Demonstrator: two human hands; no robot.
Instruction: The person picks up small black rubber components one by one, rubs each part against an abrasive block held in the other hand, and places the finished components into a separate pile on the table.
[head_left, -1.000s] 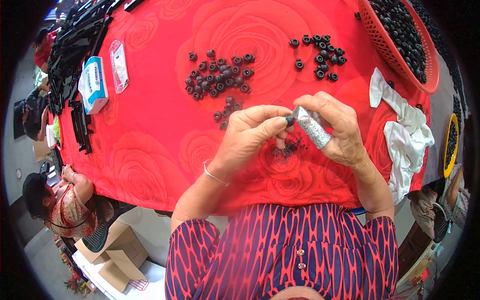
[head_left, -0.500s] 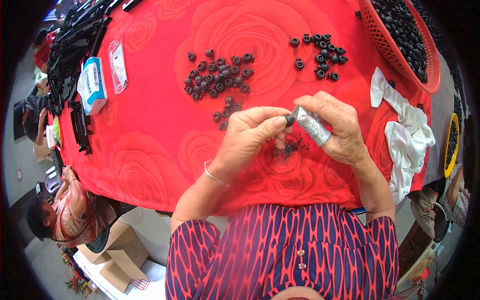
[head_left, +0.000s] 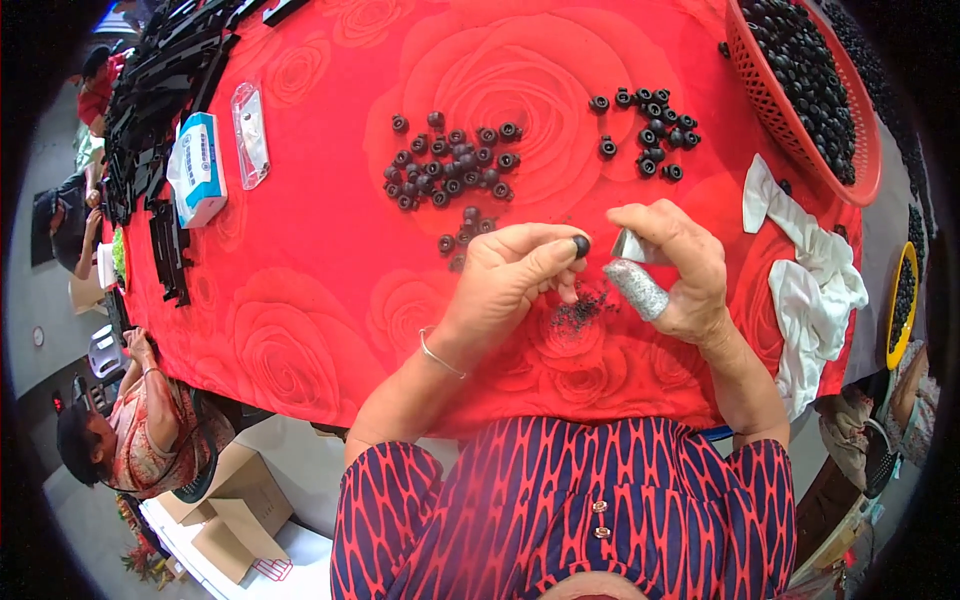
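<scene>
Between the thumb and fingertips of my left hand [head_left: 510, 272] is a small round black plastic part [head_left: 581, 246], smooth side showing. My right hand [head_left: 690, 265] grips a small flat metal blade [head_left: 628, 246], and its thumb is wrapped in silvery speckled tape [head_left: 638, 288]. A small gap separates the blade from the part. Below them, fine black shavings [head_left: 580, 308] lie scattered on the red rose-patterned tablecloth [head_left: 320, 200]. Just beyond my left hand is a cluster of similar black parts [head_left: 453, 165]; a smaller group of black parts [head_left: 652, 125] lies farther right.
A red basket [head_left: 790, 130] full of black parts stands at far right, near white cloth gloves [head_left: 805, 290]. To the left are long black plastic pieces [head_left: 165, 110], a tissue box [head_left: 198, 170] and a clear plastic package [head_left: 251, 135]. Another person [head_left: 145, 430] sits at the left edge.
My right hand has drawn the blade away from the black part, opening a gap. The part has turned in my left fingers. The whole view has shifted slightly.
</scene>
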